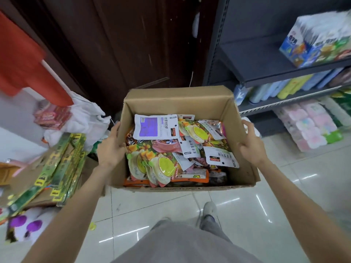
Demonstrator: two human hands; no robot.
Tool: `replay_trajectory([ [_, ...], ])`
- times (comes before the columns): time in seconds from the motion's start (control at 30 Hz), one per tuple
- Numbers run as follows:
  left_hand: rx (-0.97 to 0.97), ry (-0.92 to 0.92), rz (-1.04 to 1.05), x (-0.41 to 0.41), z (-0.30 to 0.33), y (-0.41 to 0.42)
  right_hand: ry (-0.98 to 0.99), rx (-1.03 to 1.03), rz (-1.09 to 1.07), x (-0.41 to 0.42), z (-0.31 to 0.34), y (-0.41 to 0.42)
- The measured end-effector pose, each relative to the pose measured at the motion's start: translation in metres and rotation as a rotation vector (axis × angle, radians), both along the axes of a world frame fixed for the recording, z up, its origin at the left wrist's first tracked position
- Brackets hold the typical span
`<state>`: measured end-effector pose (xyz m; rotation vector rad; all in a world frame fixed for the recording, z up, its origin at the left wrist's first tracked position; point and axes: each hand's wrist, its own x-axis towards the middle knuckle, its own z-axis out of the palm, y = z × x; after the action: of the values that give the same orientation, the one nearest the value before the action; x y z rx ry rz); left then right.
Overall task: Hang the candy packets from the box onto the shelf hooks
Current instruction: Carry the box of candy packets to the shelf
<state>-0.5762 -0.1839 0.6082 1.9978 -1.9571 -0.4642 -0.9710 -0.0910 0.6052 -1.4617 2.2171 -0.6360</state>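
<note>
Holding the box [190, 99] by its side walls, my left grip [112, 147] and right grip [250, 147] pressed flat-fingered against it; packets [161, 164] heaped below the rim, tiled floor [284, 186] open rightward

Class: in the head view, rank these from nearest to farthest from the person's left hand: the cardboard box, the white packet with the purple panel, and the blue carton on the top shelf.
From the left hand:
1. Cardboard box, its left wall under the palm.
2. White packet with purple panel, inside the box, upper left.
3. Blue carton, on the right-hand shelf, far side.
</note>
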Motion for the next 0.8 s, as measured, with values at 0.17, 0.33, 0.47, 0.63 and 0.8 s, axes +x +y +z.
replay_trajectory([
  [0.17, -0.05, -0.012, 0.098, -0.06, 0.009, -0.011, 0.011, 0.008, 0.103, -0.072, 0.014, -0.057],
  [0.33, -0.026, 0.011, 0.172, -0.11, 0.007, -0.049, 0.046, 0.024, 0.197, -0.131, 0.027, -0.135],
  [0.47, -0.023, 0.031, 0.209, -0.146, 0.002, -0.098, 0.05, 0.02, 0.228, -0.165, 0.025, -0.195],
  [0.63, 0.009, 0.011, 0.212, -0.177, -0.001, -0.161, 0.044, 0.028, 0.166, -0.188, 0.02, -0.249],
  [0.8, 0.019, -0.015, 0.205, -0.195, 0.004, -0.207, 0.066, 0.047, 0.138, -0.205, 0.021, -0.293],
])
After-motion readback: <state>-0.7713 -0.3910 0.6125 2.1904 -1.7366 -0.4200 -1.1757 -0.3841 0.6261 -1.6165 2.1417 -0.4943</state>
